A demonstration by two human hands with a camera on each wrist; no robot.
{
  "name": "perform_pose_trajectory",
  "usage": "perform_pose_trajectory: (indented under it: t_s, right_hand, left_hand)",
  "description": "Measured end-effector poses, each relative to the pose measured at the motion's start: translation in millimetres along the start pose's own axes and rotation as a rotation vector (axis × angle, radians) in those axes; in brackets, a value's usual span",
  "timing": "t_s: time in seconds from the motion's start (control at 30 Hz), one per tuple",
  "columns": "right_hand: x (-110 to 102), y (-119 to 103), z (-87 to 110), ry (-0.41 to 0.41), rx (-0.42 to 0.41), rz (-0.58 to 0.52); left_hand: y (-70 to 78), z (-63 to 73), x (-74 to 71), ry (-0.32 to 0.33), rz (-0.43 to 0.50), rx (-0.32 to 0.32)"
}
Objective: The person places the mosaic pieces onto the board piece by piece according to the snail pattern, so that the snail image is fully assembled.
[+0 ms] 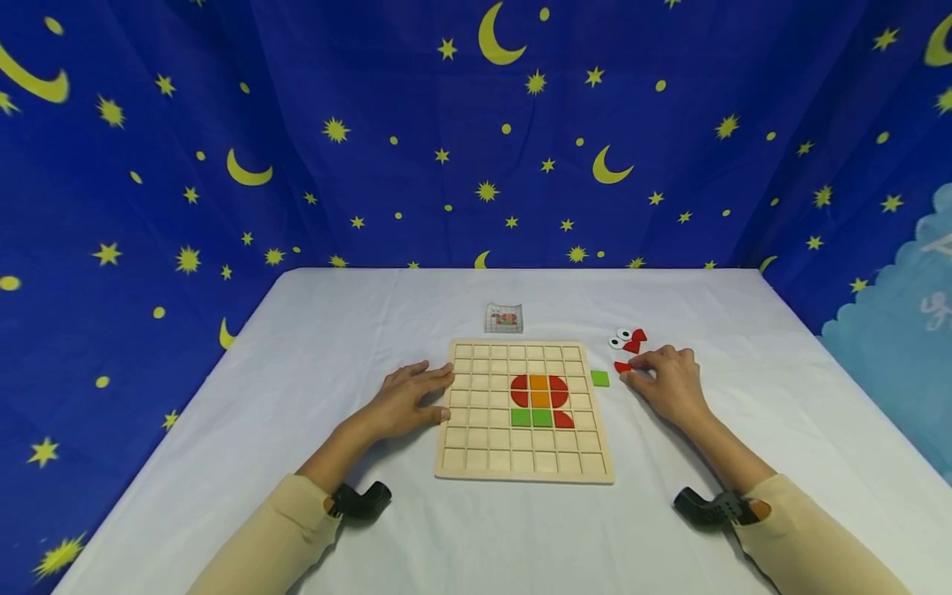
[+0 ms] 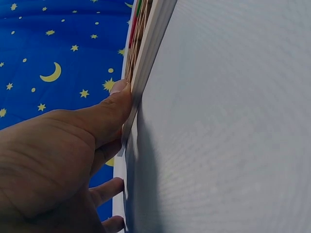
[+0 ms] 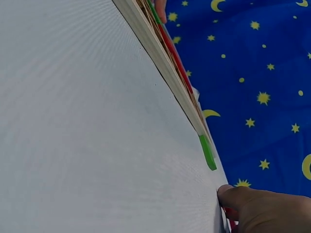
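Sleeves of beige cloth lie nearest, each wrist carrying a small black camera, on a desk covered with smooth white fabric.

Between the arms sits the board, a flat square of pale wood cut into a grid of shallow cells. Near its middle a few cells are filled with flat tiles: red quarter-rounds at the top corners of the cluster, orange squares down the centre, two green squares along the bottom and a red piece at the lower right.

Left hand rests flat on the desk against the board's left edge, fingers fairly straight and spread; the left wrist view shows the thumb pressed to the wooden rim, holding nothing.

Right hand lies on the desk to the right of the board, fingers bent down, their tips touching a small red tile that peeks out at the hand's far left. Whether it is pinched or only touched I cannot tell; the right wrist view shows just a sliver of red beneath the fingertip.

A loose green square lies flat between the board's right edge and that hand, just beside both, touching neither.

Farther back, just beyond the right hand, are more red pieces and a pair of white googly eyes. Behind the board lies a small printed card. Around the desk hangs a blue curtain printed with yellow stars and moons.
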State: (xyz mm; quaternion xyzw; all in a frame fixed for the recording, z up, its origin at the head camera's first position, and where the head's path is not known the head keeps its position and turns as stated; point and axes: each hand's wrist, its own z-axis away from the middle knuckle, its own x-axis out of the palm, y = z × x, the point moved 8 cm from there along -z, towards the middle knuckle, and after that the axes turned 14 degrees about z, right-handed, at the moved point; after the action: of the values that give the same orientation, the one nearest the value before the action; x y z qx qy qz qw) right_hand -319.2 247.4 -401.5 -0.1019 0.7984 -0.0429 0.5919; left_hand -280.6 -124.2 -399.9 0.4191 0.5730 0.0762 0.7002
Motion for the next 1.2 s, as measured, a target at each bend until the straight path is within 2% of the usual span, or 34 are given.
perform_pose_trajectory:
  t_s: [0.27,0.57,0.77,1.2]
  right_hand:
    - [-9,-12,9.9,0.013,-0.026,-0.047]
    - [-18,-66,28.7,0.080,-0.194,-0.134]
    - [-12,-100,41.0,0.065,-0.270,-0.179]
    - [-2,-159,49.7,0.099,-0.405,-0.162]
  left_hand:
    - [0.0,-0.1,0.1,-0.003,-0.001,-0.012]
    - [0.5,0.3,-0.2,-0.002,0.004,-0.011]
    - [-0.5,0.6,1.6,-0.005,0.009,-0.013]
    - [1.0,0.6,0.8,0.002,0.005,-0.009]
